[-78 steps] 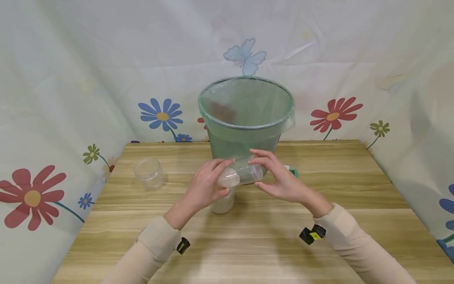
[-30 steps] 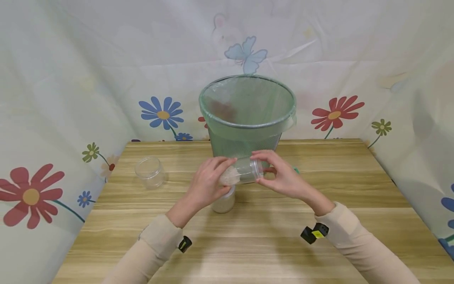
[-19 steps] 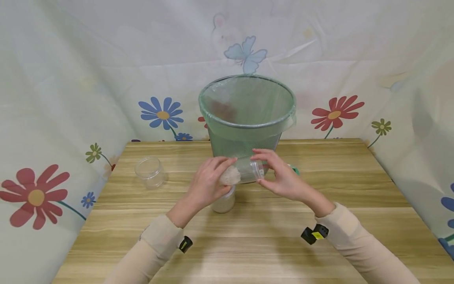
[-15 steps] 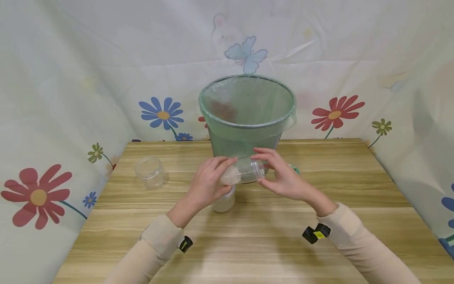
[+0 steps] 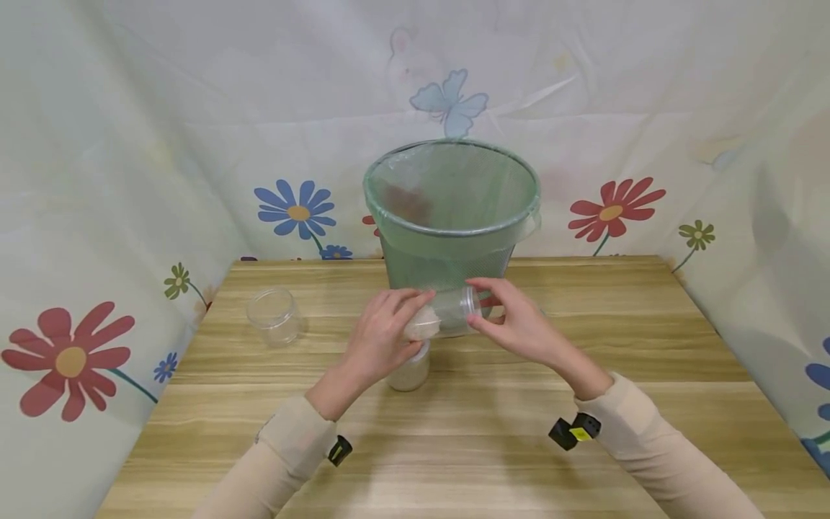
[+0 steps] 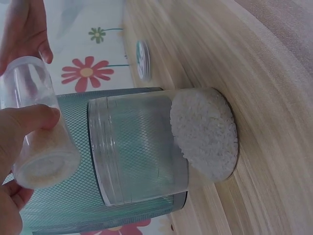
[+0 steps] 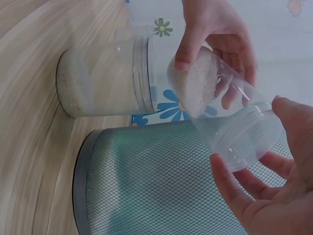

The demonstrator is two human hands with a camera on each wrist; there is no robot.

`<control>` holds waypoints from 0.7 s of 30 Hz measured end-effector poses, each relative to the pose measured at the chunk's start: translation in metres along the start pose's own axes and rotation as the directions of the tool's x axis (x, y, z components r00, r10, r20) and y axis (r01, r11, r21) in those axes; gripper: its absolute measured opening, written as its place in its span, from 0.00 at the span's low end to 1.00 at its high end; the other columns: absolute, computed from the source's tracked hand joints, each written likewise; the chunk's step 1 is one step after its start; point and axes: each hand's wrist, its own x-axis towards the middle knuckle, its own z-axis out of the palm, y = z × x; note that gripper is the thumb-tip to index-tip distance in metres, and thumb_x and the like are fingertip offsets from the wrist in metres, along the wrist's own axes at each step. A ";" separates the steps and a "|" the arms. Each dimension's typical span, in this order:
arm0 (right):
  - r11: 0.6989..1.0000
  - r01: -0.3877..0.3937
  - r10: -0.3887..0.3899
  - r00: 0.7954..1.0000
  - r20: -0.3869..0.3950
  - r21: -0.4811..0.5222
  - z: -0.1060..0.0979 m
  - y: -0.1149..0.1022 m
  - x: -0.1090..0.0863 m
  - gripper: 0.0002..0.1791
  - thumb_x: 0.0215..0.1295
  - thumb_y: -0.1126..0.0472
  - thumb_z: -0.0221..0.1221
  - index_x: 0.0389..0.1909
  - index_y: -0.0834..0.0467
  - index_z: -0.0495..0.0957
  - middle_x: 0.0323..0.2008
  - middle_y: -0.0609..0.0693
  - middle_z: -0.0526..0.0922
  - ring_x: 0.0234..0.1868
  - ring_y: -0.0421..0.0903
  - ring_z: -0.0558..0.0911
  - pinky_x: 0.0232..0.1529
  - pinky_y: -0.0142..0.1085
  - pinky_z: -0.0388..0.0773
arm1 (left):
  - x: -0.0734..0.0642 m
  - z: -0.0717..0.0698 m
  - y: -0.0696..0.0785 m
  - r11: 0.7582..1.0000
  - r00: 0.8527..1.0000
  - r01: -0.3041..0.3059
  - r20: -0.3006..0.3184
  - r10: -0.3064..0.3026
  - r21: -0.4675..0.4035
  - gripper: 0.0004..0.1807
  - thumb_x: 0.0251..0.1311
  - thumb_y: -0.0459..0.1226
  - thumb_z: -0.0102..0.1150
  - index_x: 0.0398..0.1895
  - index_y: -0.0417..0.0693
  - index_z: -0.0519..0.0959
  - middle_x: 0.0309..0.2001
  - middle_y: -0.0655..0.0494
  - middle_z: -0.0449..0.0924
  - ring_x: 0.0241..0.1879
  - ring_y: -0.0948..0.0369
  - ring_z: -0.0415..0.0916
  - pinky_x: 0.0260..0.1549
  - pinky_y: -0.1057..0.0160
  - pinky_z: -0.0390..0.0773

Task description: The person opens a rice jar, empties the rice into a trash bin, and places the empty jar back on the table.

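Observation:
My left hand (image 5: pixel 379 339) grips the base end of a clear plastic jar (image 5: pixel 449 311), tilted nearly on its side above the table. White grains (image 7: pixel 198 85) are gathered at that end. At the mouth end, the thumb and fingers of my right hand (image 5: pixel 521 328) hold the rim; whether a clear lid covers it I cannot tell. Just below the left hand stands a second clear jar (image 5: pixel 410 375), upright, with white rice (image 6: pixel 205 132) in its bottom. The left wrist view shows it close up, in front of the bin.
A mesh bin (image 5: pixel 447 249) with a green liner stands behind the hands. To the left is another clear jar (image 5: pixel 275 317), seemingly with nothing in it. A green and white lid (image 6: pixel 143 60) lies right of the bin, hidden behind my right hand in the head view.
My right hand's fingers have shifted around the jar's mouth end, and that hand now hides the green lid. My left hand keeps nearly the same place and hold.

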 end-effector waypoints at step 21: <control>0.976 0.176 -0.175 0.984 -0.019 0.129 0.002 0.001 -0.002 0.31 0.49 0.74 0.64 0.56 0.61 0.67 0.57 0.57 0.67 0.53 0.51 0.71 0.44 0.39 0.80 | 0.000 -0.001 0.003 1.000 1.000 0.016 -0.003 -0.016 -0.004 0.44 0.31 0.39 0.77 0.60 0.52 0.70 0.52 0.50 0.73 0.50 0.53 0.70 0.50 0.54 0.72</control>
